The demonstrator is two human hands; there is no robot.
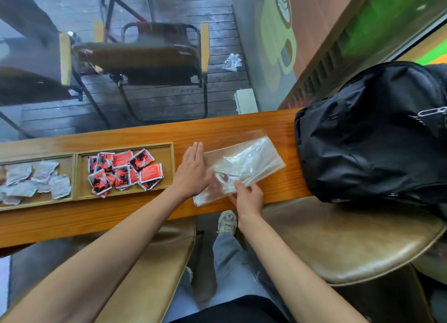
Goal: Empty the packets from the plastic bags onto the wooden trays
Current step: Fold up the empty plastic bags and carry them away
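Observation:
Two wooden trays sit side by side on the counter. The left tray (70, 177) holds several grey-white packets (31, 182). The right tray (169, 167) holds several red-and-black packets (123, 169). Clear, flat plastic bags (244, 165) lie stacked on the counter to the right of the trays, with no packets visible in them. My left hand (192, 171) rests flat, fingers together, on the bags' left edge. My right hand (249, 198) pinches the near edge of the bags between thumb and fingers.
A black backpack (372, 133) sits on the counter's right end, close to the bags. The narrow wooden counter (145, 133) runs along a glass window. Olive padded stools (338, 240) stand below me, and my shoe (227, 222) shows between them.

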